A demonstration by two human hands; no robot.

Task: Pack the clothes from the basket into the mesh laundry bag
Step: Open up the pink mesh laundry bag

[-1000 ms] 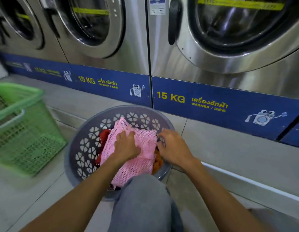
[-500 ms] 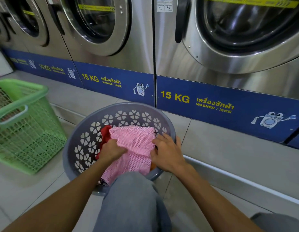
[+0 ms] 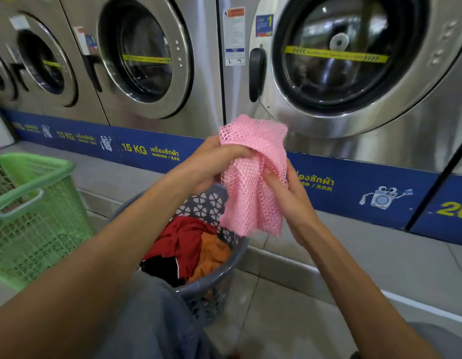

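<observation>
Hanging crumpled above the round grey plastic basket [image 3: 219, 265]: pink open-weave mesh laundry bag [image 3: 253, 177].
Being gripped at its top by left hand [image 3: 211, 161], pinched at its side by right hand [image 3: 287, 195].

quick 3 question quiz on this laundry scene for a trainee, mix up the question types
1. True or false: the pink mesh laundry bag is lying inside the grey round plastic basket.
2. Which hand grips the bag higher up? A) left hand B) right hand
3. Fill in: the red garment in the grey basket lies next to an ______ garment.

Key
1. False: both hands hold it up above the basket, none of the clothes packed yet.
2. A: the left hand bunches the mesh near the top; the right hand's fingers pinch it lower down.
3. orange
</observation>
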